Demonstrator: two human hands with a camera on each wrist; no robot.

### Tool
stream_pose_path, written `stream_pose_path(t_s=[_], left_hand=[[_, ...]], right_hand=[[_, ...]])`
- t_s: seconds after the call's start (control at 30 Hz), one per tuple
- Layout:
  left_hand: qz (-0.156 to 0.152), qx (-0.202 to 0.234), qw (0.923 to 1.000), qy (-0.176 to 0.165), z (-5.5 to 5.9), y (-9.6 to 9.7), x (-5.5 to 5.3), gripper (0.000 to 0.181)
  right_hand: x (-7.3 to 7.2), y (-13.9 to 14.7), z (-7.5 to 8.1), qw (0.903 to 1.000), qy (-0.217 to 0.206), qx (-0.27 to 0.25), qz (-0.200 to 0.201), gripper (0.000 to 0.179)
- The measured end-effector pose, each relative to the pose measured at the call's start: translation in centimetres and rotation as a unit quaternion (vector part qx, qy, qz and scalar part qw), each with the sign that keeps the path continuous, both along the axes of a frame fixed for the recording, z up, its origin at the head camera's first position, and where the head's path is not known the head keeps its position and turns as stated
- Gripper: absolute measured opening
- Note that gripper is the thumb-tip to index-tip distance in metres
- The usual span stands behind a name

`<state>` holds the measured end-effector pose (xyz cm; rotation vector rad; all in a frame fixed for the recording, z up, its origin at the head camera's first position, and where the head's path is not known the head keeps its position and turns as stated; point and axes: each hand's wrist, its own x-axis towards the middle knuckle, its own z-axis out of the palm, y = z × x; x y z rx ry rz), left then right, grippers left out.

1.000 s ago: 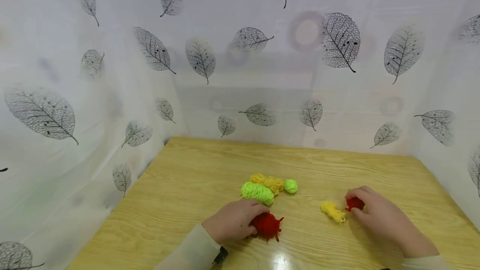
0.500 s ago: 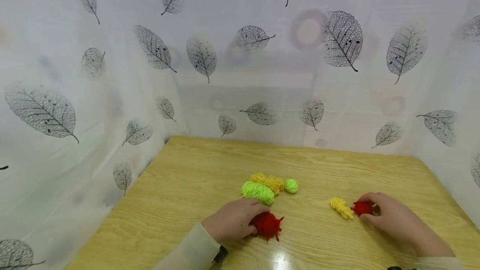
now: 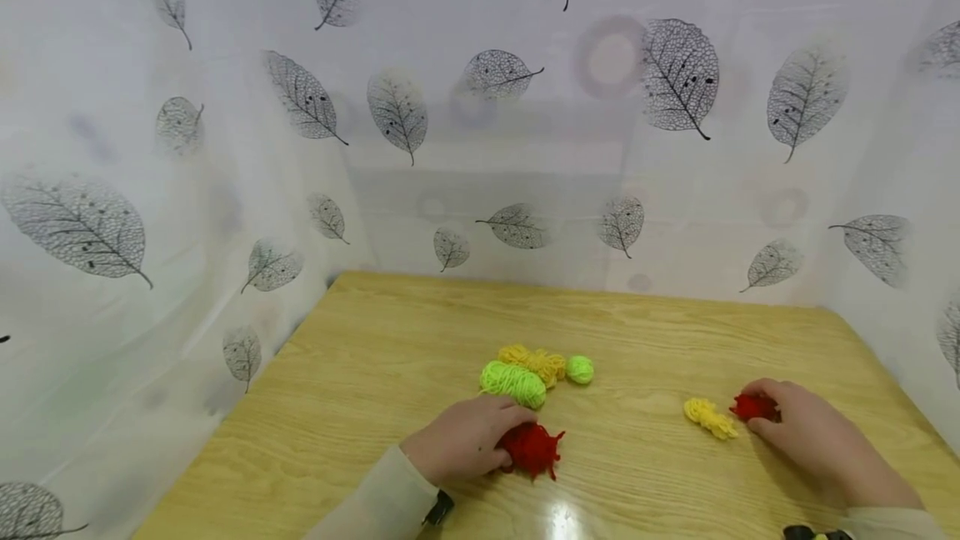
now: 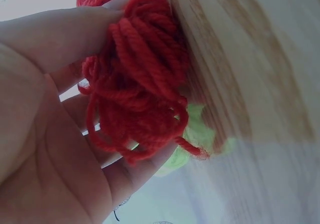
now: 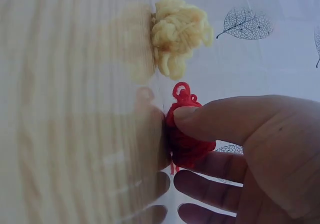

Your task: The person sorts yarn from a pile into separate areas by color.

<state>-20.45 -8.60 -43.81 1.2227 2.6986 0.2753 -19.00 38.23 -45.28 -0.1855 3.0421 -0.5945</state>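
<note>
My left hand (image 3: 468,440) holds a larger red yarn bundle (image 3: 534,448) low over the wooden table, thumb on one side and fingers behind. In the left wrist view that bundle (image 4: 145,73) shows loose loops and a stray end. At the right, my right hand (image 3: 813,432) pinches a smaller red yarn bundle (image 3: 752,407) between thumb and fingers. The right wrist view has this small bundle (image 5: 187,134) right at the tabletop, a loop sticking up from it. Just left of it lies a pale yellow yarn bundle (image 3: 710,418), close to its edge.
Beyond my left hand, a neon green yarn skein (image 3: 513,383) lies against an orange-yellow yarn bundle (image 3: 534,361). A small green yarn ball (image 3: 580,370) sits beside them. Leaf-printed white curtains (image 3: 480,140) enclose the table (image 3: 390,315) at the back and sides.
My right hand has moved right with the small red yarn bundle, and the pale yellow bundle has shifted right as well. The left hand and its red yarn stay in place.
</note>
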Motion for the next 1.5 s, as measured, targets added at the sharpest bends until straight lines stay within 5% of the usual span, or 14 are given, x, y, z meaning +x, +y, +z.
stream_pose_path(t_s=[0.37, 0.5, 0.73, 1.03, 1.4, 1.5], left_hand=[[0.003, 0.004, 1.0, -0.005, -0.3, -0.3, -0.3, 0.055], [0.005, 0.006, 1.0, -0.003, -0.3, -0.2, -0.3, 0.055], [0.005, 0.006, 1.0, 0.0, -0.3, -0.2, -0.1, 0.055], [0.005, -0.002, 1.0, 0.002, -0.1, -0.1, 0.0, 0.056], [0.004, -0.007, 1.0, 0.003, 0.0, 0.1, 0.0, 0.055], [0.003, -0.007, 1.0, 0.002, 0.0, 0.1, 0.0, 0.055]], right_hand=[[0.6, -7.0, 0.5, 0.997, -0.022, -0.009, 0.073, 0.037], [0.9, -8.7, 1.1, 0.9971, -0.014, -0.038, 0.064, 0.03], [1.3, -8.8, 2.2, 0.9908, 0.036, -0.109, 0.072, 0.027], [1.5, -8.2, 2.6, 0.9834, 0.04, -0.157, 0.081, 0.027], [1.9, -8.2, 3.4, 0.9545, 0.009, -0.274, 0.116, 0.022], [2.0, -7.8, 3.7, 0.9572, 0.029, -0.267, 0.108, 0.02]])
